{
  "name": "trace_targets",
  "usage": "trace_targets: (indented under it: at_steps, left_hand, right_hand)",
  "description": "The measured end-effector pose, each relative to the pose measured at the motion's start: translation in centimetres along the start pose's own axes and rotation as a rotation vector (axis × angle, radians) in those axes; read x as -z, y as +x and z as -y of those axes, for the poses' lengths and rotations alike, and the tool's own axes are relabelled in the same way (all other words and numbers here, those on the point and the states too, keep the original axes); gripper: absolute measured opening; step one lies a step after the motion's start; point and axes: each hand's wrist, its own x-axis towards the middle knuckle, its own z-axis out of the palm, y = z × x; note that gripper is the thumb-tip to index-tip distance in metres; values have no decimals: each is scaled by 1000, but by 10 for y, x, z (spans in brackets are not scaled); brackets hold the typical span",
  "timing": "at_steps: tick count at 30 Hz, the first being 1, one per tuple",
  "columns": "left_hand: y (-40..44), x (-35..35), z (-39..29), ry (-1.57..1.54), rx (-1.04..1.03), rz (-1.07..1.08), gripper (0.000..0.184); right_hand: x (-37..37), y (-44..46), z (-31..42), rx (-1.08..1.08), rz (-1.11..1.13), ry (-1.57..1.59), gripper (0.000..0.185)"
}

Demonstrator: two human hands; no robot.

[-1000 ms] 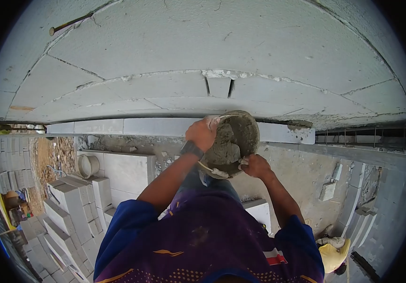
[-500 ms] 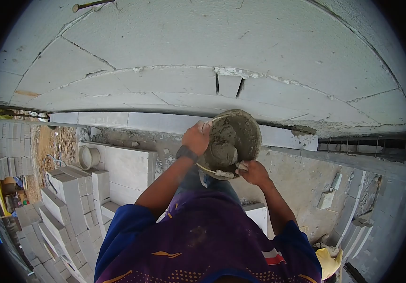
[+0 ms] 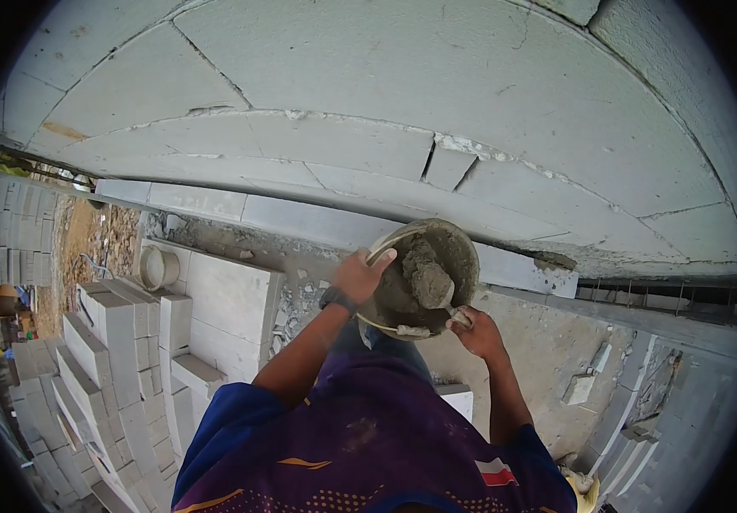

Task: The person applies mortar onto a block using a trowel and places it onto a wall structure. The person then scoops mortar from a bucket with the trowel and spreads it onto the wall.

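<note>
A round bucket point(image 3: 466, 248) with wet grey mortar in it is tilted in front of my body, close to the block wall. My left hand point(image 3: 364, 275) grips its rim on the left side. My right hand point(image 3: 478, 333) is closed on the handle of a trowel point(image 3: 448, 299), whose blade is inside the bucket, loaded with a lump of mortar point(image 3: 426, 275). The bucket's wire handle point(image 3: 381, 325) with its pale grip hangs at the near side.
Before me rises a wall of pale blocks point(image 3: 368, 60) with a ledge point(image 3: 321, 221) at its foot. Stacked blocks point(image 3: 120, 350) and another bucket point(image 3: 158, 268) stand at the left. Block offcuts point(image 3: 580, 389) lie on the floor at the right, near a yellow item point(image 3: 589, 487).
The trowel has lifted a lump of mortar within the bucket, and its handle now shows in my right hand. The view has turned, so the wall and ledge slant more.
</note>
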Motion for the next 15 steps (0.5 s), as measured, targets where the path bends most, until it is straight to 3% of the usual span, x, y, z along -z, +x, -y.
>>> trace_targets:
  at_steps: [10,15]
  left_hand:
    - [-1,-6,55,-159,70,0,54]
    - [-18,-16,76,-647,136,82,34]
  right_hand:
    - [13,-24,3,-80,42,-22,33]
    - [31,-50,41,-217,36,183,32]
